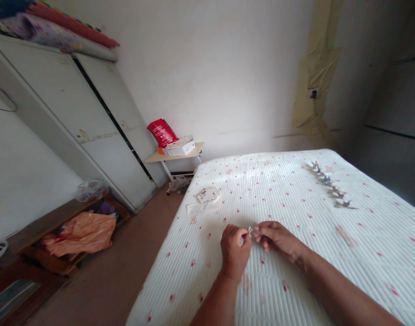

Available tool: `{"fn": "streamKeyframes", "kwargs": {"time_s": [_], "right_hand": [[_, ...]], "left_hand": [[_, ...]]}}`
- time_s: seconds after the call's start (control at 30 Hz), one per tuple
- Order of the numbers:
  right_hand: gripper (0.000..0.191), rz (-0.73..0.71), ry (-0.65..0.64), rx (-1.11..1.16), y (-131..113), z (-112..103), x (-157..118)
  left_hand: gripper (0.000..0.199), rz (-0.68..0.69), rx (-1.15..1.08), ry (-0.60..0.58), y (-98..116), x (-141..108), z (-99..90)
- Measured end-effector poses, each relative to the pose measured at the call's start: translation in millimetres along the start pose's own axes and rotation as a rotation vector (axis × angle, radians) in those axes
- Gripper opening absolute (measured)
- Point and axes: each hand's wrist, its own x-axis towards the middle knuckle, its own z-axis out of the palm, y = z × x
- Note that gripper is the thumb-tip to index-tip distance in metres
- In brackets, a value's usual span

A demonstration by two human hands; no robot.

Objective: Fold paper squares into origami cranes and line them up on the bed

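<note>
Pinching a white piece (250, 229) in left fingers (243, 232), right fingers (263, 229) beside.

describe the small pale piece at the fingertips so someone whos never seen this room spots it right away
Find the big white bed dotted with red. Over it, the left hand and right hand nearly meet, with the small pale piece sticking up from the left one's grip. Unlike the papers lying on the bed, it is tiny and hand-held.

A home bedroom, as the broad patterned bed (282, 199) and tall pale wardrobe (58, 86) show.
</note>
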Motion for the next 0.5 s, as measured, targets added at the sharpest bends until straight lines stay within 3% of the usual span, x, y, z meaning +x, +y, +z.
{"fn": "streamKeyframes", "kwargs": {"time_s": [0.13, 0.23, 0.5], "right_hand": [[0.026, -0.122, 0.086, -0.022, -4.7, -0.7, -1.2], [0.024, -0.226, 0.079, -0.055, -4.6, 1.1, -1.2], [0.016, -0.297, 0.105, -0.216, 6.7, 4.7, 1.3]], "left_hand": [[0.013, -0.076, -0.089, -0.067, -2.1, 1.8, -1.8], [0.014, -0.070, -0.107, -0.098, -2.0, 2.9, -2.3], [0.015, -0.111, -0.109, -0.118, -2.0, 2.8, -2.2]]}}
